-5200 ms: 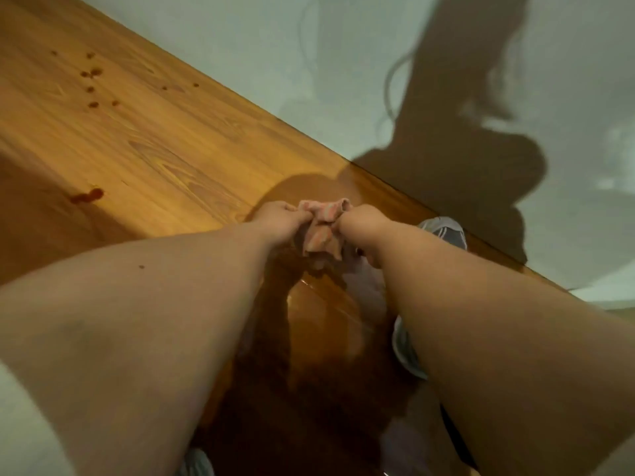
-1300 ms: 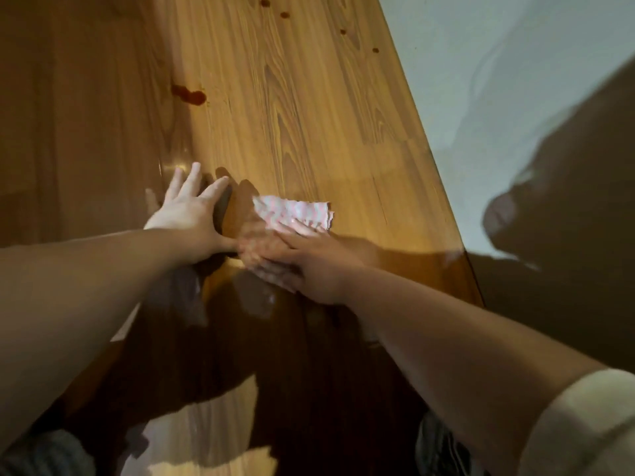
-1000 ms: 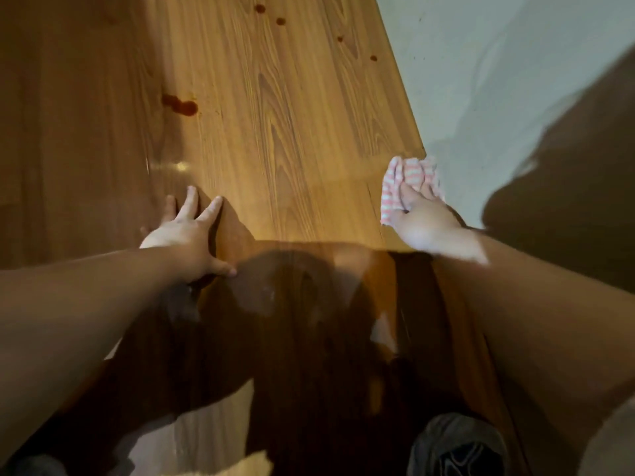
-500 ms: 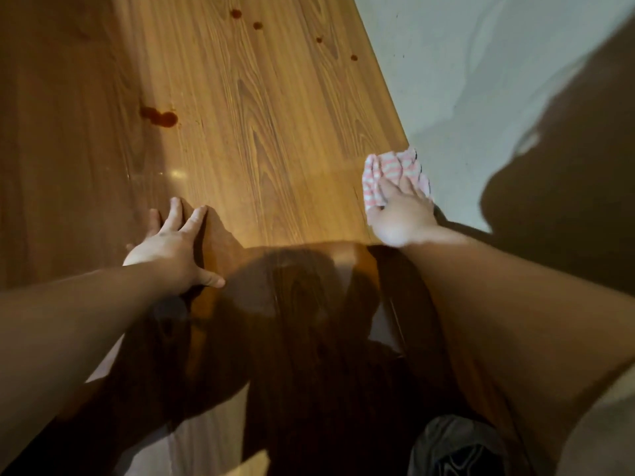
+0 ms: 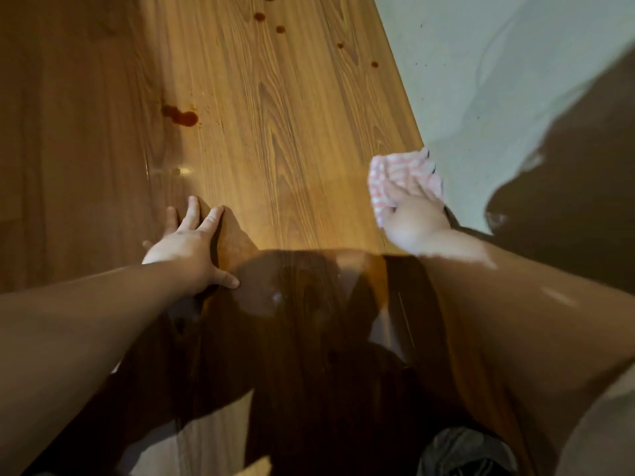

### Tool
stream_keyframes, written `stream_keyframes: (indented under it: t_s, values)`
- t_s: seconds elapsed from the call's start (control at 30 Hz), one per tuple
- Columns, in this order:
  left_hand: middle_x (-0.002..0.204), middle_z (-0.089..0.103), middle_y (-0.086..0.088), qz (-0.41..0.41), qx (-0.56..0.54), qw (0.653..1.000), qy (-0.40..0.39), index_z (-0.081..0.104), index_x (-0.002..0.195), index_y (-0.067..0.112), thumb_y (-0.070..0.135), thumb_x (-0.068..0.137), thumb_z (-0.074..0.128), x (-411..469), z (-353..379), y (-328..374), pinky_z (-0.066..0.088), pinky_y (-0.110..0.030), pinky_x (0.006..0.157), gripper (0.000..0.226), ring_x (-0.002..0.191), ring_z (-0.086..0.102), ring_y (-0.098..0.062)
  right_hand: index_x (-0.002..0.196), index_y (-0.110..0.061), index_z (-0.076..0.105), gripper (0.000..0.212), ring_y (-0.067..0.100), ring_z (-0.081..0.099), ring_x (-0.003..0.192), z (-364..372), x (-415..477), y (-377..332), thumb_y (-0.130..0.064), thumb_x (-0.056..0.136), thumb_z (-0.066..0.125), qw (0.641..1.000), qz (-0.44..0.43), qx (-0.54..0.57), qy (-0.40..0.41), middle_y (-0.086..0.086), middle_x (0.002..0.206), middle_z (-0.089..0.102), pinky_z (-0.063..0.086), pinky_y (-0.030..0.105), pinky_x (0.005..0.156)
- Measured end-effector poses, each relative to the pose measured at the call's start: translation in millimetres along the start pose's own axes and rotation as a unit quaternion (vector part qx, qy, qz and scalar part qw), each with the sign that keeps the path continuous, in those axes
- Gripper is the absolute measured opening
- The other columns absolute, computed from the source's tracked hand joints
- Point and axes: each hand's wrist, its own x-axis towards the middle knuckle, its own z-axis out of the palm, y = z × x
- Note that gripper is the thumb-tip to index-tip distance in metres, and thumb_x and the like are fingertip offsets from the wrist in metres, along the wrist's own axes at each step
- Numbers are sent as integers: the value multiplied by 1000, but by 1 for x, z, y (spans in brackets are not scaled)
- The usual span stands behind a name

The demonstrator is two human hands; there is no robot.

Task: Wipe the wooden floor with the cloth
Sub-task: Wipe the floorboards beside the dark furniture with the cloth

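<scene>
Several red drops (image 5: 185, 117) spot the wooden floor (image 5: 292, 149) beyond the cloth (image 5: 395, 173).

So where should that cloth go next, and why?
Probably slide the cloth forward and to the left across the wooden floor, toward the dark red spot. The right hand presses it flat at the floor's right edge, while that spot and the small drops farther ahead lie unwiped. The left hand only rests flat on the boards.
</scene>
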Motion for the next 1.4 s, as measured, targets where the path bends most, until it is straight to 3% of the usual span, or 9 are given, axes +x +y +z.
stream_keyframes:
  t_s: [0.23,0.4,0.5,0.7,0.77,1.1,1.2,1.3,1.4]
  values:
    - [155,-31,6,1,23,1000,9,-11,151,37,55,60,83,-3,-1,2,17,-64,112,132,146,-18,-28,146,-53,24,49,11,-3,149,36,-36,-48,-48,100,38,938,-345,1,-30,-17,161,2,5,37,116]
    - [155,-31,5,13,32,999,5,-14,150,38,57,62,81,-1,-1,-2,19,-63,112,130,146,-18,-30,155,-34,5,66,21,-13,149,6,17,14,-37,98,40,1000,10,1,1,-1,162,-12,-4,41,121]
    - [156,-28,6,11,79,997,23,-17,149,41,68,59,75,-2,-1,-2,32,-56,109,131,147,-12,-29,154,-35,2,74,29,-10,149,11,16,-9,-30,94,46,997,70,-7,2,4,162,-13,-1,45,120]
    - [155,-25,16,13,124,989,74,-19,148,38,85,50,63,1,4,-12,41,-48,101,136,148,-8,-21,150,-49,3,63,18,-11,148,42,-6,-92,-35,99,39,955,-290,-52,-33,-14,161,-13,2,45,118]
    - [155,-26,17,12,124,989,76,-18,148,38,86,50,63,2,5,-13,42,-46,100,136,147,-8,-20,150,-49,9,60,14,-10,148,35,1,-87,-34,100,38,947,-317,-28,-40,-16,161,-10,2,44,118]
    - [152,-30,20,26,93,992,76,-19,148,40,84,50,66,5,7,-17,42,-45,101,137,147,-13,-19,150,-50,3,73,27,-5,149,4,43,-37,-23,95,43,992,84,90,9,0,163,-8,1,48,120]
    - [152,-29,21,30,87,992,83,-17,148,40,85,49,65,5,7,-18,42,-42,101,137,146,-14,-18,139,-66,-9,84,25,-7,149,30,15,-86,-21,92,44,993,-104,47,25,-6,163,-7,1,47,119]
    - [153,-27,21,28,89,991,90,-16,149,40,87,48,64,6,8,-17,41,-41,101,137,146,-13,-17,145,-59,5,61,18,-9,148,47,-4,-113,-40,98,38,938,-339,-41,-49,-13,162,-7,0,44,118]
    - [153,-27,21,30,91,991,90,-16,149,40,86,47,64,7,9,-19,40,-41,102,137,146,-13,-18,150,-49,13,55,13,-5,149,32,15,-80,-38,100,33,941,-334,-49,5,-14,162,-3,3,41,119]
